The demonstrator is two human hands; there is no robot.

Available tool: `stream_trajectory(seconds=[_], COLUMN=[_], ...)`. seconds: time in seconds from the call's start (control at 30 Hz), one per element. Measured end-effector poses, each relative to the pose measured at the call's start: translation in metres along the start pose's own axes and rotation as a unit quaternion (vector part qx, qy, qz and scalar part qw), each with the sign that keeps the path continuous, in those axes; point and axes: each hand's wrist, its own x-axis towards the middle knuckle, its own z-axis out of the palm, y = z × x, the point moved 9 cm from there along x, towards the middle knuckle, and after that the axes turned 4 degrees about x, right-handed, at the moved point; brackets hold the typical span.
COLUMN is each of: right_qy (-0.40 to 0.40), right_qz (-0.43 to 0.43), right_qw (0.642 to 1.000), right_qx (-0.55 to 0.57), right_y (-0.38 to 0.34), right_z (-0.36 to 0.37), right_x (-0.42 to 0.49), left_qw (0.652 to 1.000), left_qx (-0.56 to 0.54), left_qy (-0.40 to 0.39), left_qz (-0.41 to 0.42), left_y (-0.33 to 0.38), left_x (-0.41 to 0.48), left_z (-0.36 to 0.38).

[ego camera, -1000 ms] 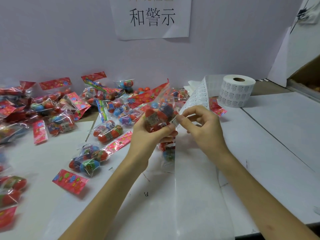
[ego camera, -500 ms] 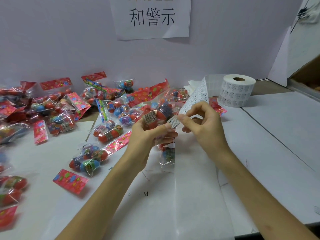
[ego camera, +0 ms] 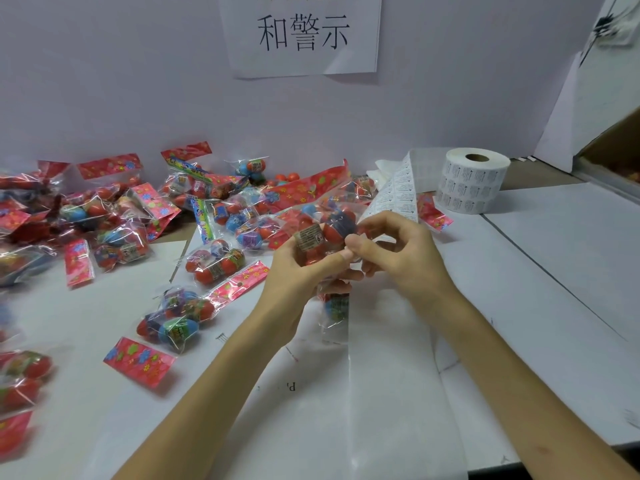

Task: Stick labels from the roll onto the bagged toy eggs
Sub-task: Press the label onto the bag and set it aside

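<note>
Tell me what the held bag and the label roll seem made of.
The held bag: thin clear plastic film, glossy, judging by glints, crinkles and contents showing through. The label roll: matte white paper, probably, wound on a brown, cardboard-looking core.

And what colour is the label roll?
The label roll is white with dark print; head view.

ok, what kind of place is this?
Likely a packing or labelling bench in a small workshop: a roll of printed labels on the white table, a heap of bagged toy eggs, and a printed Chinese notice on the wall.
</note>
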Motion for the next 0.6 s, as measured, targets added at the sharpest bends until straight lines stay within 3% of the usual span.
stream_trajectory(seconds=[0.33, 0.6], right_qy=[-0.040, -0.049], right_qz=[0.040, 0.047], right_qw=[0.993, 0.990], right_qx=[0.104, 0.126], right_y=[0.0000, -0.0001], right_z=[0.0080, 0.0102], right_x=[-0.0020, -0.0020], left_qw=[1.000, 1.000], left_qx=[0.013, -0.013], left_qy=[-0.017, -0.024], left_qz=[0.005, -0.010], left_y=[0.0049, 0.0028], left_x=[0.0004, 0.0009], left_z=[0.0007, 0.0006])
